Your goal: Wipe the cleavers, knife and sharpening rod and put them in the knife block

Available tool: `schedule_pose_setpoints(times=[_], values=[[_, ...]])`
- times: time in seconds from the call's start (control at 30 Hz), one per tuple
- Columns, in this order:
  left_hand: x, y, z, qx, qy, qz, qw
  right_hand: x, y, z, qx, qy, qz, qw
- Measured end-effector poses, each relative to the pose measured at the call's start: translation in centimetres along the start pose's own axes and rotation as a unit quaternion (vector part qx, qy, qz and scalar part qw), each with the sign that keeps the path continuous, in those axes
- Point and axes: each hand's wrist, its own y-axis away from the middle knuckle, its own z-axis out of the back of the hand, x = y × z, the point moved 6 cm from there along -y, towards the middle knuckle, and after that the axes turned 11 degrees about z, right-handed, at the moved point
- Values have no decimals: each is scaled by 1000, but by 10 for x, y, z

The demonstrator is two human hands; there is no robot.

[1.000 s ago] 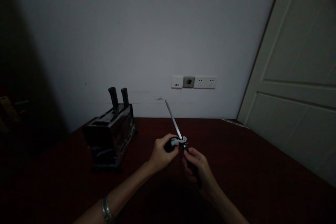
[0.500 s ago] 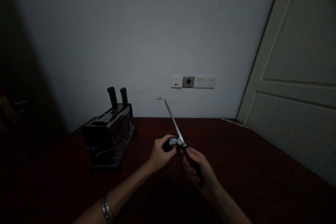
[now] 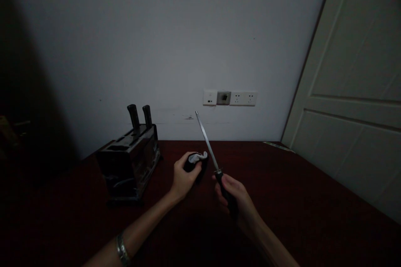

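My right hand (image 3: 233,196) is closed around the black handle of a sharpening steel (image 3: 207,144). The thin metal rod points up and away, tilted to the left, its tip in front of the wall. In my left hand (image 3: 184,177) is a bunched cloth (image 3: 196,158), dark with a whitish part showing between thumb and fingers. The cloth is a little left of the rod and apart from it. Left of my hands stands a dark, shiny knife block (image 3: 130,164). Two black knife handles (image 3: 133,117) stick up from its far end; nearer slots hold nothing visible.
The dark red table (image 3: 250,162) runs back to a grey-white wall (image 3: 175,50). Sockets and a switch (image 3: 230,98) are set in the wall. A panelled door (image 3: 354,91) rises on the right. A thin flat strip (image 3: 278,147) lies at the table's back right edge.
My left hand has moved left and slightly up with the cloth, off the base of the rod. The steel has risen slightly and stands a bit more upright in my right hand.
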Motion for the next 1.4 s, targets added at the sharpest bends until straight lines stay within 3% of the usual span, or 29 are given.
schedule_pose_setpoints(times=[0.2, 0.4, 0.57, 0.9, 1.4], values=[[-18, 11, -7, 28, -25, -93, 995, -8, -2, 6, -8, 46, 21, 999], [-12, 19, -18, 86, -14, -143, 986, -12, -4, 10, -13, 69, 28, 997], [-6, 22, -24, 112, -28, -125, 985, -11, -3, 10, -28, 80, 24, 996], [2, 25, -23, 50, -40, -98, 993, -16, 3, 9, -35, 9, -51, 998], [0, 24, -23, 39, -39, -42, 998, -19, 8, -1, 14, -218, -123, 968]])
